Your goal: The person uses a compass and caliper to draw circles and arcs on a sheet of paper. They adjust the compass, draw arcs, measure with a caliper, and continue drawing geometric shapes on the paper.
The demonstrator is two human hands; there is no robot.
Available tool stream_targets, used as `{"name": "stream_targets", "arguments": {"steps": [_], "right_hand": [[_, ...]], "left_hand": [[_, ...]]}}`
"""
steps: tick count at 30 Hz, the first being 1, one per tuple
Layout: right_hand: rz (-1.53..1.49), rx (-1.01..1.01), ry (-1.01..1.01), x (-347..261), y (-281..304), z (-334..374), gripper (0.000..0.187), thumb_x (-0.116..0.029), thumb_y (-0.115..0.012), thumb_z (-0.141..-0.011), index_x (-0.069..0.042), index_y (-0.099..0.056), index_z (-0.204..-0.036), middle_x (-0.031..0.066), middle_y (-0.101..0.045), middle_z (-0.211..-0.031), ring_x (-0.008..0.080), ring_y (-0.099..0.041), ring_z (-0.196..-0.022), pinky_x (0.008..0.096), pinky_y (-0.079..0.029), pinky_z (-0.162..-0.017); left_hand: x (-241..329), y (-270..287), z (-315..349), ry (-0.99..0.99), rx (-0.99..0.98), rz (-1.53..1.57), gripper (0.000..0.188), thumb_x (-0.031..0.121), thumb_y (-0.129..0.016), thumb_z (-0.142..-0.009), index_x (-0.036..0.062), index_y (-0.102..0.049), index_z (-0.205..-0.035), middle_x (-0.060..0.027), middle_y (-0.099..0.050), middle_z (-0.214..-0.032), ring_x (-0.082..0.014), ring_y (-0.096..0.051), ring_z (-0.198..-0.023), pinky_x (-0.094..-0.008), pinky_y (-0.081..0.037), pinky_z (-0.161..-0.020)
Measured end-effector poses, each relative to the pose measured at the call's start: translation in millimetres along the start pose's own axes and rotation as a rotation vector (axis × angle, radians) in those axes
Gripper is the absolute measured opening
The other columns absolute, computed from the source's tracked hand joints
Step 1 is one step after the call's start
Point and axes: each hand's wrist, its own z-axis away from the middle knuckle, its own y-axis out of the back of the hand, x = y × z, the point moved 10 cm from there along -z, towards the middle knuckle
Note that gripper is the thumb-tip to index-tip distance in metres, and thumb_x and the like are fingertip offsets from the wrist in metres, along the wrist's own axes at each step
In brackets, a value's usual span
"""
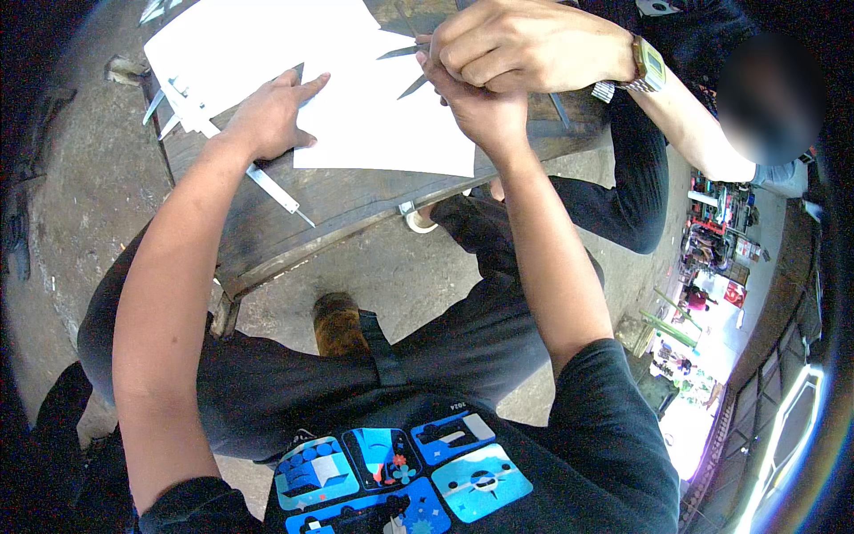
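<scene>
Paper, blades and caliper on a wooden bench, three hands present

Item one: white paper [382, 133], spread over the wooden tabletop [334, 200] across the upper left and upper centre of the frame. Item two: left hand [276, 116], upper left of centre, laid over the paper; we record its fingers as spread and unclosed. Item three: metal caliper [269, 187], running diagonally beneath the left wrist, its slim end pointing down and right. Item four: right hand [487, 111], upper centre, fingers bent; we cannot tell what they grip, since a co-worker's hand [525, 44] covers them. Item five: dark pointed blades [412, 87], aimed left over the paper, emerging beside these two hands; we cannot tell which hand bears them. Item six: wristwatch [652, 64] with metal band, upper right, on the co-worker's wrist. Item seven: thin grey strip [559, 110], right of the right hand.
</scene>
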Motion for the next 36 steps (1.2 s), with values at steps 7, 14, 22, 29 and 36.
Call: {"name": "stream_targets", "arguments": {"steps": [7, 14, 22, 29, 36], "right_hand": [[0.058, 0.032, 0.026, -6.5, 1.2, 0.1, 0.015, -0.018, -0.075, -0.094, -0.004, -0.073, -0.100, -0.0029, -0.064, -0.070, 0.0062, -0.059, -0.062, 0.0238, -0.048, -0.055], [0.150, 0.073, 0.271, -25.0, 3.9, -0.9, 0.012, -0.015, -0.075, -0.093, -0.003, -0.070, -0.093, 0.0008, -0.067, -0.081, 0.0097, -0.064, -0.074, 0.0266, -0.051, -0.064], [0.147, 0.073, 0.288, -27.5, 4.2, -1.4, 0.011, -0.011, -0.076, -0.092, -0.003, -0.070, -0.093, 0.0013, -0.069, -0.085, 0.0112, -0.065, -0.077, 0.0265, -0.051, -0.066], [0.215, 0.140, 0.390, -35.4, 5.7, 2.0, 0.013, -0.010, -0.077, -0.091, -0.003, -0.067, -0.085, 0.0007, -0.065, -0.076, 0.0119, -0.060, -0.068, 0.0285, -0.048, -0.060], [0.197, 0.142, 0.392, -33.0, 4.3, 3.3, 0.016, -0.012, -0.079, -0.089, -0.003, -0.067, -0.085, 0.0014, -0.064, -0.077, 0.0123, -0.060, -0.068, 0.0288, -0.048, -0.060]], "left_hand": [[1.4, 5.0, 0.1, -0.033, 0.050, -0.012, 0.095, 0.028, -0.086, -0.077, 0.0272, -0.035, -0.157, -0.0152, -0.034, -0.161, -0.0291, -0.041, -0.145, -0.0424, -0.038, -0.122], [1.1, 2.9, -0.4, -0.015, 0.031, -0.035, 0.095, 0.028, -0.086, -0.077, 0.0285, -0.035, -0.157, -0.0138, -0.032, -0.162, -0.0287, -0.040, -0.145, -0.0430, -0.037, -0.122], [1.4, 2.9, 1.0, -0.046, 0.004, 0.085, 0.102, 0.023, -0.088, -0.071, 0.0230, -0.035, -0.158, -0.0249, -0.030, -0.161, -0.0392, -0.039, -0.144, -0.0430, -0.036, -0.119], [4.3, 6.3, 3.2, -0.020, 0.056, -0.016, 0.095, 0.030, -0.087, -0.076, 0.0271, -0.036, -0.157, -0.0152, -0.035, -0.160, -0.0304, -0.041, -0.145, -0.0430, -0.039, -0.121], [3.6, 4.3, 2.6, -0.063, 0.047, 0.058, 0.102, 0.023, -0.088, -0.071, 0.0240, -0.034, -0.158, -0.0250, -0.031, -0.160, -0.0398, -0.039, -0.144, -0.0432, -0.035, -0.120]]}}
